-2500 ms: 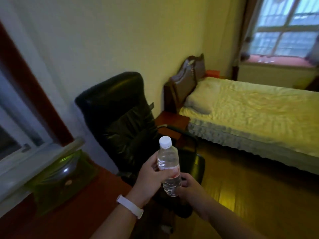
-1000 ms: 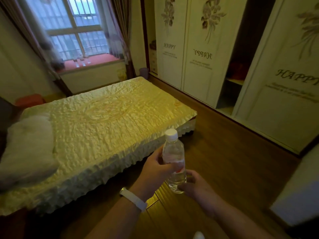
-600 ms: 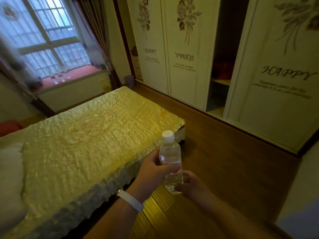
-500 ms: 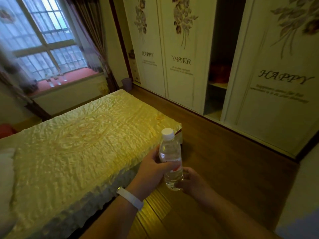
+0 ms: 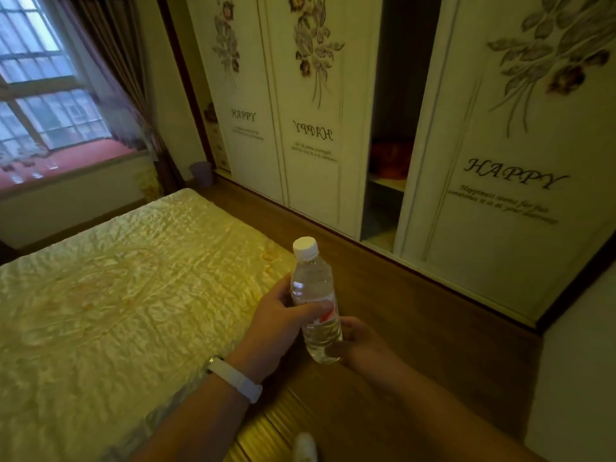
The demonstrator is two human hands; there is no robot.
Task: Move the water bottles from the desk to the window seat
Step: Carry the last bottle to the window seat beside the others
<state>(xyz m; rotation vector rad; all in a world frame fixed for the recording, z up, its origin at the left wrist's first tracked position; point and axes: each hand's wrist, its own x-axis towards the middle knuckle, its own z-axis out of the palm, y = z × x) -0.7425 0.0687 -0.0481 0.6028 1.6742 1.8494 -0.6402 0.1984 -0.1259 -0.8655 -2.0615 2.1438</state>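
A clear water bottle (image 5: pixel 313 288) with a white cap stands upright in front of me, held in both hands. My left hand (image 5: pixel 278 325), with a white band on its wrist, wraps around the bottle's middle. My right hand (image 5: pixel 358 345) cups its lower part from the right. The red window seat (image 5: pixel 83 160) lies at the far left under the window, with small clear bottles (image 5: pixel 33 173) standing on it. The desk is out of view.
A bed with a yellow quilted cover (image 5: pixel 116 295) fills the left half. A strip of wooden floor (image 5: pixel 416 311) runs between the bed and a white wardrobe (image 5: pixel 500 145) with one open compartment. A small purple bin (image 5: pixel 201 173) stands near the curtain.
The view has swung from the desk and black chair past the bed toward the wardrobe, and moved closer to the bed's foot. Both hands keep the same hold on the bottle.
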